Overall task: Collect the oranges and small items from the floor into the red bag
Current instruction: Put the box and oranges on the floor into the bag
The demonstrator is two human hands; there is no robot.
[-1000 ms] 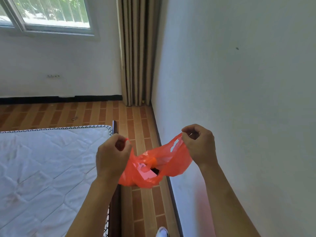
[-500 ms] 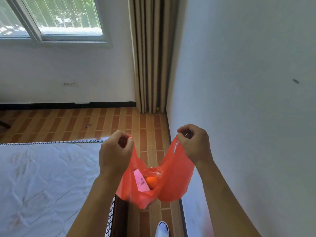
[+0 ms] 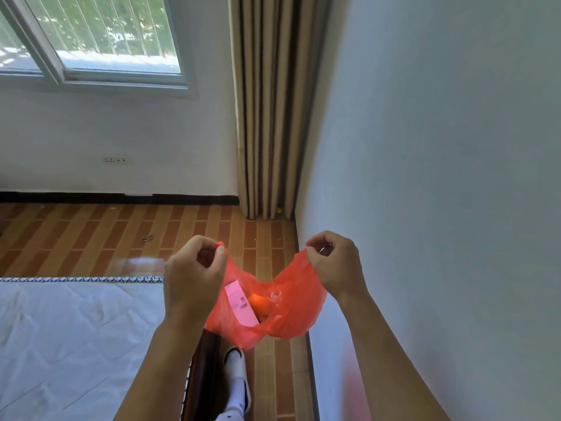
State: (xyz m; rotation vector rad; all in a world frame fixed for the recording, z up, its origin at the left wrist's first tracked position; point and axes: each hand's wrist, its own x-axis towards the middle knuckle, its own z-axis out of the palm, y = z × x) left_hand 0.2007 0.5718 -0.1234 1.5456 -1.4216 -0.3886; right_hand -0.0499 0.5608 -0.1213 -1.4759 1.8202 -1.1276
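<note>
Bag (image 3: 291,302) of thin red plastic hangs between the two hands, mouth pulled open, held up over the floor (image 3: 182,238). Left hand (image 3: 194,278) is curled closed on the bag's left handle, fingers pinched around the plastic. Right hand (image 3: 334,262) is closed the same way on the right handle, well apart from the left, so the rim is stretched wide. Inside the bag, between the hands and a bit below them: one orange (image 3: 259,303) and a pink slip of paper (image 3: 239,302) with print on it, leaning against the left wall of the bag, touching the orange. Whether more is in the bag, cannot tell. Below the bag, a foot in a white shoe (image 3: 238,378) stands on the brick-pattern floor. Left of the left hand, a white quilted mattress (image 3: 76,344) with a dark wooden bed edge just under the left forearm. Right of the right hand, a plain white wall (image 3: 440,177). Beyond the hands, striped beige curtain (image 3: 267,117) in the corner, window (image 3: 97,38) further left. Small dark item (image 3: 147,238) lies on the floor beyond the left hand, too small to identify.
</note>
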